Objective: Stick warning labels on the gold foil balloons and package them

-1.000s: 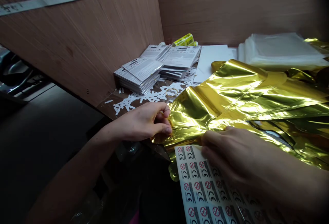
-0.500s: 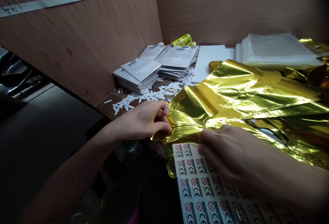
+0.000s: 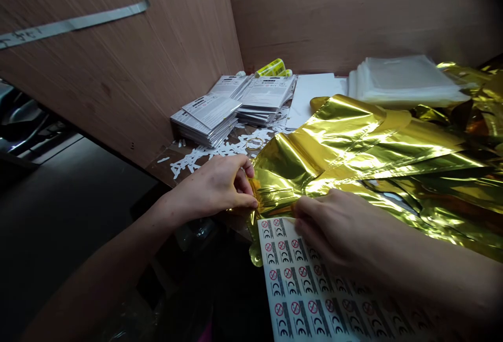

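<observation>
My left hand (image 3: 222, 187) is at the near left end of the gold foil (image 3: 334, 143), fingers curled and drawn in narrow, thumb tip against the gathered foil. I cannot tell whether a fold of it is pinched between my fingertips. My right hand (image 3: 338, 221) is closed on the upper edge of the sticker sheet (image 3: 288, 284), its fingertips right against the foil too. The sheet slopes down toward me, under my right hand and forearm, with rows of CE marks and red crossed-out circles facing up.

The foil lies creased and shiny over the bench (image 3: 161, 165), from its near edge by my left hand away to the right. Beyond my left hand, near the bench's left edge, white paper strips (image 3: 220, 151) lie scattered, with a thin yellowish ring (image 3: 254, 144) among them. Just behind the strips, flat printed packets (image 3: 208, 114) are piled in uneven, overlapping stacks. A yellow printed roll (image 3: 271, 68) lies behind these, near the back wall (image 3: 334, 17). White sheets (image 3: 312, 93) lie to the right of the packets, and a stack of clear bags (image 3: 404, 80) sits farther right, behind the foil.
</observation>
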### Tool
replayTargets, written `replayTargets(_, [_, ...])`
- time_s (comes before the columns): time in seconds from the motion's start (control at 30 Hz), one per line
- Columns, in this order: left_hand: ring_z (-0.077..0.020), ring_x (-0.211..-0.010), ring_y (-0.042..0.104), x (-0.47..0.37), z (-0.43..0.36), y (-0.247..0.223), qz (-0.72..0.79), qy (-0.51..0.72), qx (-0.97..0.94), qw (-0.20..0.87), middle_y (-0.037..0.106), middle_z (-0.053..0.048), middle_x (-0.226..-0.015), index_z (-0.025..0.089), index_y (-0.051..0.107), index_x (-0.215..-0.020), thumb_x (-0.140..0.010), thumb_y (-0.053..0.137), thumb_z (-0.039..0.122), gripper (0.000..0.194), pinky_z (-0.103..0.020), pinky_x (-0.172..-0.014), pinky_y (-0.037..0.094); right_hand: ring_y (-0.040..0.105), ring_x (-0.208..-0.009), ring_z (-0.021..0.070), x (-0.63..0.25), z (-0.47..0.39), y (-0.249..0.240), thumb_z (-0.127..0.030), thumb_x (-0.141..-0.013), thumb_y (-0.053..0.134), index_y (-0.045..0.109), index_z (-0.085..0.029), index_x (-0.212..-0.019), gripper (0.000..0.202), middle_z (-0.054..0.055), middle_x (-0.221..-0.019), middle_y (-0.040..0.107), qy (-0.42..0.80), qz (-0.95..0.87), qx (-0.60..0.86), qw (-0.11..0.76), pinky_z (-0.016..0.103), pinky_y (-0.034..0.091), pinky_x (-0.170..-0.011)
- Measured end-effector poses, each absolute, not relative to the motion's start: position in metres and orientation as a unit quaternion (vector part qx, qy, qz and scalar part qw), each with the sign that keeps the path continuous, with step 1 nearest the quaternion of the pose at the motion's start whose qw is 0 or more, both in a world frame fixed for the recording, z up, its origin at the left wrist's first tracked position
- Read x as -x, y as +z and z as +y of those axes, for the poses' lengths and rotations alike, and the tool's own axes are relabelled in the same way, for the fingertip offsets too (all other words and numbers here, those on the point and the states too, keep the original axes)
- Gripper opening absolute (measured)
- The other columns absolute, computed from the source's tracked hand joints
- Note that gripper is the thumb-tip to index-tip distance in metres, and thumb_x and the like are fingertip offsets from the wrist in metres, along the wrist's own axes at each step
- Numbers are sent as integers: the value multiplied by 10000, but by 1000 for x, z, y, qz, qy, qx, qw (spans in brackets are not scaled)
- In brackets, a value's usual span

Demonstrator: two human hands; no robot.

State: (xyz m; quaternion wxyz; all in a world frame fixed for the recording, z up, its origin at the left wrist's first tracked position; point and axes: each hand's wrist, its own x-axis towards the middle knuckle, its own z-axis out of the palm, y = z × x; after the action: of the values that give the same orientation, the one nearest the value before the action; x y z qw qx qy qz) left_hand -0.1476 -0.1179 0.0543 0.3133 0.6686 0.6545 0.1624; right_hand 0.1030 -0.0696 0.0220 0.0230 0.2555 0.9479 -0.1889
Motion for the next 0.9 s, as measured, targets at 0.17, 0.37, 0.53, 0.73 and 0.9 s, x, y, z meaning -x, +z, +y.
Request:
replayTargets(0.17, [-197,-666,742,147,-116,53,676,162,-648,312,786,12,-761,223,522,-876,-684,876,322,415,-250,-543,476,430,-533,160,-103,-71,21,-309,-1011,391,559,-213,-813,277,33,-652,589,-182,952,-248,6,329,228,-539])
replayTargets(0.37, [-201,-557,700,158,-100,44,699,182,-588,363,764,11,-711,243,436,-905,-531,968,352,660,-248,-456,451,456,-558,158,-104,-72,25,-265,-1011,409,568,-195,-836,246,45,-693,620,-158,963,-218,1,324,246,-558])
replayTargets(0.53, [-192,-613,689,163,-94,56,753,163,-607,196,738,-11,-699,206,534,-838,-676,892,370,426,-256,-516,458,463,-563,162,-106,-74,29,-223,-990,446,587,-181,-845,206,47,-694,628,-126,973,-191,-14,321,265,-566])
replayTargets(0.73, [-246,-1065,734,147,-151,51,486,194,-844,120,769,-106,-1155,196,739,-1031,-794,851,391,327,-345,-920,598,474,-573,144,-110,-75,42,-167,-963,470,639,-142,-907,179,52,-764,662,-131,977,-168,-5,307,310,-562])
replayTargets(0.9, [-253,-1345,612,151,-188,30,329,139,-934,-1,689,-148,-1366,155,586,-1426,-996,507,49,450,-416,-1119,535,489,-637,143,-119,-67,63,-164,-954,465,657,-140,-869,211,63,-776,654,-158,973,-164,18,289,342,-593])
